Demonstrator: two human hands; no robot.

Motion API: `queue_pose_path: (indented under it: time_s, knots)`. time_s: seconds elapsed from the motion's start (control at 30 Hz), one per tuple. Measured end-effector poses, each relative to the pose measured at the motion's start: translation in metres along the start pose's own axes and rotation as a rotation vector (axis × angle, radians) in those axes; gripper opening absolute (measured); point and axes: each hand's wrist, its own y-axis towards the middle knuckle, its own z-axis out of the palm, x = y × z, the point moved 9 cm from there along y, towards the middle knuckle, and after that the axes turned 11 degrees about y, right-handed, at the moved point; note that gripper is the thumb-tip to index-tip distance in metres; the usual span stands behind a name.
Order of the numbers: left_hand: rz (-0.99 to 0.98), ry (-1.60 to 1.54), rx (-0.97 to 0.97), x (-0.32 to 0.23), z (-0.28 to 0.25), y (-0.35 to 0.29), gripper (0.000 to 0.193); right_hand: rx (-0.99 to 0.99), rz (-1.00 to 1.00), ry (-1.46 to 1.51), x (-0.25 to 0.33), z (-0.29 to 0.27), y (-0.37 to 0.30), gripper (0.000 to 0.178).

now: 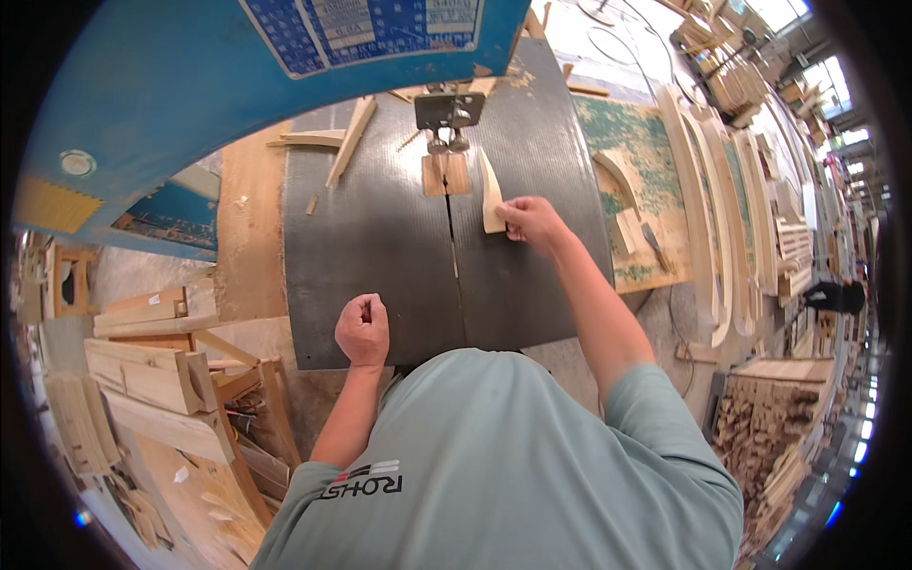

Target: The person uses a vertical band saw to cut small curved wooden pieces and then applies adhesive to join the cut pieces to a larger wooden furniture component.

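My right hand (535,224) pinches a tapered wooden piece (489,195) by its broad near end, thumb and fingers on its right edge, just right of the pale wooden table insert (458,176). Its long axis runs away from me, the narrow tip pointing forward and slightly left, past the insert's right side; most of its length extends beyond my fingertips. The wood is pale and smooth-looking, with a gently curved outline widening toward me. I cannot tell whether it touches the dark, dully shiny saw table (370,247). My left hand (363,330) is curled into a fist, nearer me and left of the insert. Slim wood offcuts (351,142) lie left of the insert.
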Motion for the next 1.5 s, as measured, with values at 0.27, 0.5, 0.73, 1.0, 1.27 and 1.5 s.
queue_pose_path:
  time_s: [0.27, 0.5, 0.73, 1.0, 1.27, 1.5]
  knots:
    - [-0.045, -0.200, 0.293, -0.004, 0.007, -0.009, 0.020, 0.173, 0.047, 0.117, -0.073, 0.031, -0.169, 0.017]
    - [-0.603, -0.774, 0.607, -0.012, -0.040, -0.091, 0.032, 0.494, -0.083, -0.475, -0.090, 0.162, -0.209, 0.022]
    - [-0.835, -1.072, 0.064, 0.066, -0.169, -0.210, 0.020, 0.798, -0.585, -0.731, -0.133, 0.282, -0.279, 0.029]
    - [-0.513, -1.406, -0.385, 0.128, -0.299, -0.334, 0.026, 1.104, -0.013, -0.176, -0.244, 0.390, -0.369, 0.051]
    - [-0.680, -1.460, -0.800, 0.262, -0.450, -0.473, 0.019, 1.291, 0.093, -0.345, -0.376, 0.555, -0.460, 0.035]
    - [-1.009, -1.236, -1.111, 0.365, -0.582, -0.614, 0.015, 1.266, 0.338, -0.467, -0.519, 0.690, -0.542, 0.028]
